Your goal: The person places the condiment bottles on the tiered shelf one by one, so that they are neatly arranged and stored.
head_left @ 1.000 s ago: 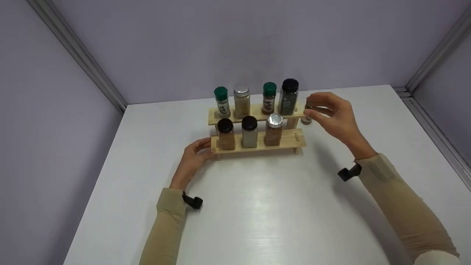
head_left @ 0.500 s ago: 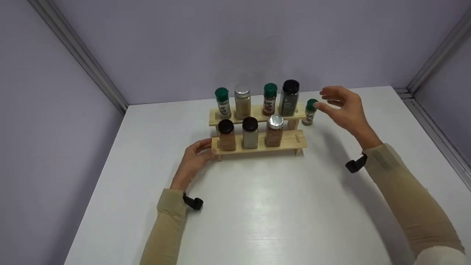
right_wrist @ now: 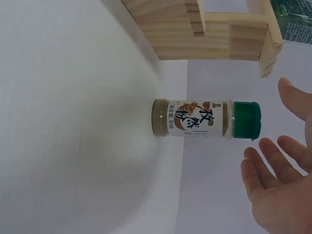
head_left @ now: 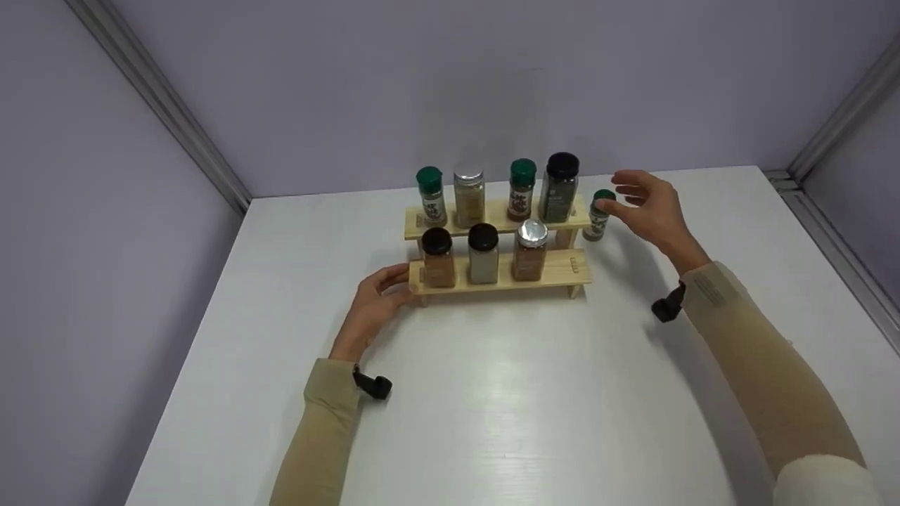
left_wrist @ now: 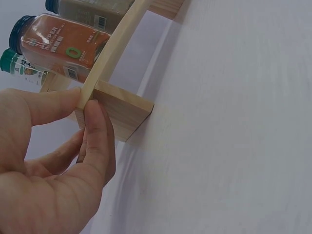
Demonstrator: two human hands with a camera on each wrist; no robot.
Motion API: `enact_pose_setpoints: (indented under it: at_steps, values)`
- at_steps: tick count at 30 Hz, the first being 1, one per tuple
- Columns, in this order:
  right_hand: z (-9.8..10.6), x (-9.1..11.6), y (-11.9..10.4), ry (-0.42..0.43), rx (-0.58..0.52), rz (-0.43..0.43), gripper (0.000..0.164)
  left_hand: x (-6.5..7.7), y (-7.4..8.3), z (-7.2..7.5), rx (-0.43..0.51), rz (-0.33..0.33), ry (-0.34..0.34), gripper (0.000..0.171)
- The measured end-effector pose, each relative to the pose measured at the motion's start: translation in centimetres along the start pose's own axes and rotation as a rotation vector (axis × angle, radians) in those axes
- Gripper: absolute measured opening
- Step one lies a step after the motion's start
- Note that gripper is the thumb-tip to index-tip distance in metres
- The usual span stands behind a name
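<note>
A two-tier wooden spice rack [head_left: 557, 269] stands toward the back of the white table, bearing several spice jars. My left hand [head_left: 373, 308] pinches the left end of its lower shelf [left_wrist: 114, 56] between thumb and fingers. Right of the rack, a small spice jar [head_left: 597, 225] with a green cap and white label stands upright on the table. My right hand [head_left: 655, 212] is beside this jar, fingers spread and holding nothing. In the right wrist view the fingers [right_wrist: 275, 161] are apart from the green cap [right_wrist: 247, 120], close by it.
On the upper shelf are two green-capped jars, a silver-capped jar [head_left: 470, 197] and a black-capped jar [head_left: 560, 190]. Two black-capped jars and a silver-capped jar [head_left: 530, 251] stand on the lower shelf. A pale wall [head_left: 485, 84] rises behind the table.
My right hand has drawn back rightward from the small green-capped jar, baring its cap, then dipped slightly. That jar stays standing in place. The left hand keeps its grip on the rack.
</note>
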State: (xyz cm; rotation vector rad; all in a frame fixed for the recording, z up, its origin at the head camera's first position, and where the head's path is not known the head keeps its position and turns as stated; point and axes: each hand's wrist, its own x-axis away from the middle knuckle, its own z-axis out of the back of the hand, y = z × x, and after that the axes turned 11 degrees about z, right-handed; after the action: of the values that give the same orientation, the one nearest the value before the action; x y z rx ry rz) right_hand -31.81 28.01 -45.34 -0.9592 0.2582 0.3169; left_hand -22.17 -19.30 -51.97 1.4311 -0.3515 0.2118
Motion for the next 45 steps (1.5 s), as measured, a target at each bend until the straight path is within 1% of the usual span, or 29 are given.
enact_pose_setpoints:
  at_steps: [6, 10, 15, 22, 28, 37, 41, 45]
  values:
    - [-0.5, 0.1, 1.4, -0.043, -0.026, -0.056, 0.074, 0.1, 0.3, -0.1, 0.005, -0.005, -0.002, 0.052]
    - [-0.7, 0.2, 2.0, -0.065, -0.036, -0.096, 0.074, 0.2, 0.3, -0.3, 0.003, -0.004, -0.007, 0.053]
    - [-0.9, 0.3, 2.3, -0.074, -0.061, -0.105, 0.070, 0.0, 0.2, -0.4, 0.002, -0.001, -0.007, 0.054]
    - [-1.1, 0.2, 2.5, -0.073, -0.129, -0.131, 0.060, 0.0, 0.2, -0.5, 0.018, -0.001, -0.007, 0.051]
    - [-1.2, 0.4, 2.4, -0.052, -0.130, -0.160, 0.050, -0.1, -0.1, -0.4, 0.060, -0.001, -0.024, 0.051]
    - [-0.6, 0.4, 2.2, -0.001, -0.090, -0.200, 0.052, -0.3, 0.0, -0.5, 0.041, -0.009, -0.014, 0.053]
    - [-0.2, 0.4, 1.9, 0.010, -0.084, -0.193, 0.049, -0.2, 0.1, -0.3, 0.032, -0.001, -0.007, 0.054]
    - [0.0, 0.5, 1.4, 0.019, -0.077, -0.175, 0.051, -0.1, -0.1, 0.1, 0.023, 0.011, 0.006, 0.054]
